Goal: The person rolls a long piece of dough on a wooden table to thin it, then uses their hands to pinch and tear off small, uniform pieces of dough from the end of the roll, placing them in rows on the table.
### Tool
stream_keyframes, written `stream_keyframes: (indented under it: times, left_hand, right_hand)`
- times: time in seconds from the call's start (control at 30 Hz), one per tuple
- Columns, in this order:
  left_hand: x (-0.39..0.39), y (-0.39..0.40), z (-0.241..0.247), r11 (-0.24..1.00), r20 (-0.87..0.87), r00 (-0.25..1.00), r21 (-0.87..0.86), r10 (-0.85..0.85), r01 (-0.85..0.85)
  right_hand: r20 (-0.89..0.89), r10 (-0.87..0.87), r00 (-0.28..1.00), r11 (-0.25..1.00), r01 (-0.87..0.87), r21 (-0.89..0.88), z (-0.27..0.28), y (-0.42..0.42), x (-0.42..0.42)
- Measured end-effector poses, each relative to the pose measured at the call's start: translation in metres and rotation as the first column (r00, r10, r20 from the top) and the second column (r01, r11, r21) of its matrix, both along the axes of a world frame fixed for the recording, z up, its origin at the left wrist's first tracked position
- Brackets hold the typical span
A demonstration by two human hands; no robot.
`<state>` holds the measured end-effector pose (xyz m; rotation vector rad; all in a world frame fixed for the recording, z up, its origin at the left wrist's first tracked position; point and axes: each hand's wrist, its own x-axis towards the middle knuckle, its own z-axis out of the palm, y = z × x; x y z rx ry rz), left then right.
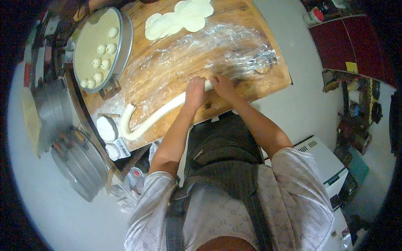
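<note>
A long, thick rope of white dough [166, 106] lies on the floured wooden board [150, 69], its far end curled back in a hook at the left. My left hand [196, 91] is wrapped around the rope close to its right end. A short stub of dough shows between my hands. At that end my right hand [222, 88] has its fingers closed on the tip of the dough; what lies inside the fingers is hidden. Farther up the board, thin round dough wrappers [180, 18] lie overlapping in a flat pile.
A round metal steamer tray [124, 53] at the upper left holds several pleated buns [101, 49]. Near the left corner are a bowl of white flour [106, 128], a short wooden stick [108, 115] and a scale [123, 147]. Metal steamer tiers [80, 166] stand beyond the left edge.
</note>
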<state>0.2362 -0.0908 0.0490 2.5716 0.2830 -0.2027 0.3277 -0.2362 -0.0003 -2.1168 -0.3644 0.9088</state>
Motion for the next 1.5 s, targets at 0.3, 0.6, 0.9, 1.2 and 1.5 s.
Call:
stream_keyframes:
  times: [0.3, 0.6, 0.9, 1.2, 1.5]
  left_hand:
    - [-0.03, 0.014, -0.007, 0.981, 0.127, 0.983, -0.159, 0.135, -0.114]
    - [-0.003, -0.012, 0.009, 0.978, 0.024, 0.992, -0.172, 0.125, -0.119]
    - [0.014, 0.014, -0.012, 0.922, -0.194, 0.97, -0.329, 0.146, -0.205]
    - [-0.084, 0.093, -0.02, 0.816, 0.087, 0.866, -0.392, 0.493, -0.425]
    - [-0.071, 0.147, 0.045, 0.32, 0.047, 0.603, -0.88, 0.796, -0.352]
  right_hand:
    - [0.262, 0.026, 0.965, 0.996, -0.003, -0.087, 0.053, 0.056, -0.036]
    - [0.496, -0.088, 0.864, 0.985, 0.149, -0.083, 0.089, 0.037, -0.037]
    - [0.21, 0.319, 0.924, 0.946, -0.323, -0.013, 0.178, 0.126, -0.022]
    - [0.061, 0.305, 0.95, 0.885, -0.307, 0.351, 0.084, 0.214, 0.024]
    - [-0.267, 0.28, 0.922, 0.915, -0.172, 0.364, 0.153, 0.181, 0.003]
